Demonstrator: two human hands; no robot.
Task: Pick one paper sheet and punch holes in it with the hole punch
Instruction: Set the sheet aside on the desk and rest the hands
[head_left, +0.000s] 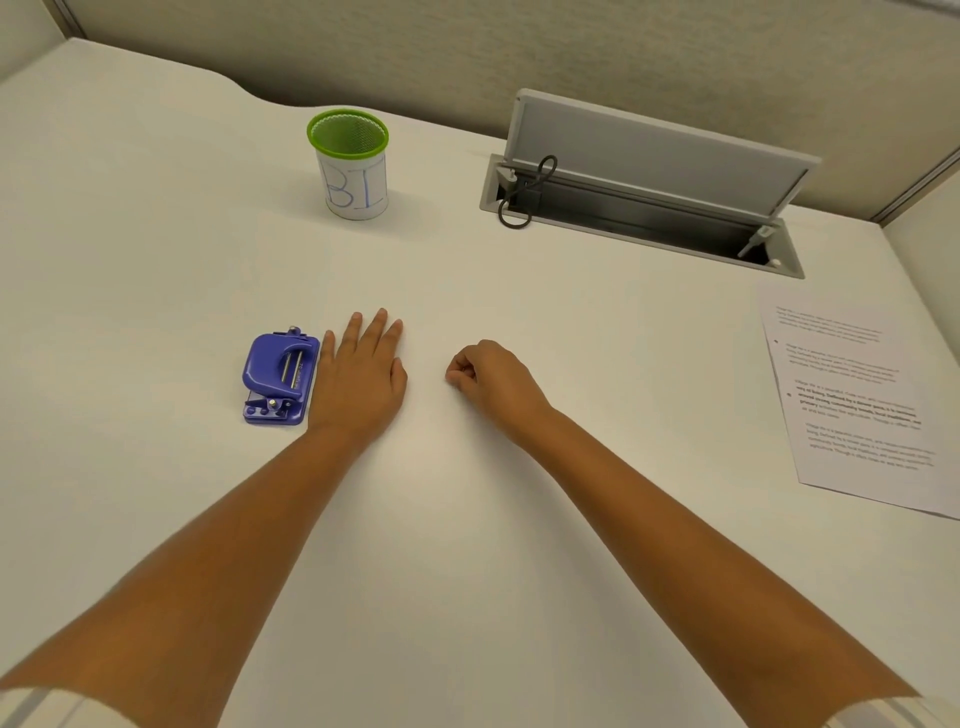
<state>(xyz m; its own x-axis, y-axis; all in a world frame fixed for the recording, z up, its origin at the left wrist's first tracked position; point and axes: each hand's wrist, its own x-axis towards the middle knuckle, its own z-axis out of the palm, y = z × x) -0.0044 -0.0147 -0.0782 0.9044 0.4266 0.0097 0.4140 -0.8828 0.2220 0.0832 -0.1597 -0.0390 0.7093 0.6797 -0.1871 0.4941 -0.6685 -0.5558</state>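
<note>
Both bare forearms stretch out over the broad white desk (156, 234), and nothing is in hand yet. The left hand (358, 371) lies flat, palm down, fingers straight and a little spread, its outer edge just beside the small purple plastic hole punch (279, 378), close enough that it may be touching, though I cannot tell. The right hand (491, 382) rests near the middle with its fingers curled into a loose fist, holding nothing. The loose stack of white printed paper sheets (852, 400) waits well apart, far out at the right edge, fanned slightly and partly cut off by the frame. At the back stands a white pen cup with a green mesh rim (353, 166), and to its right a grey cable hatch with its lid propped open (644, 192), a dark cord looped at one end.

By my reading the task has not begun; the first reach goes right, to the paper. The danger there is lifting more than one sheet, since the edges overlap and thin sheets cling. A long reach across could also skew the stack or slide it off the desk. Then the punch: it sits light and loose beside the left hand, so a careless sweep could knock it away, and a sheet fed in crooked would give off-line holes
</note>
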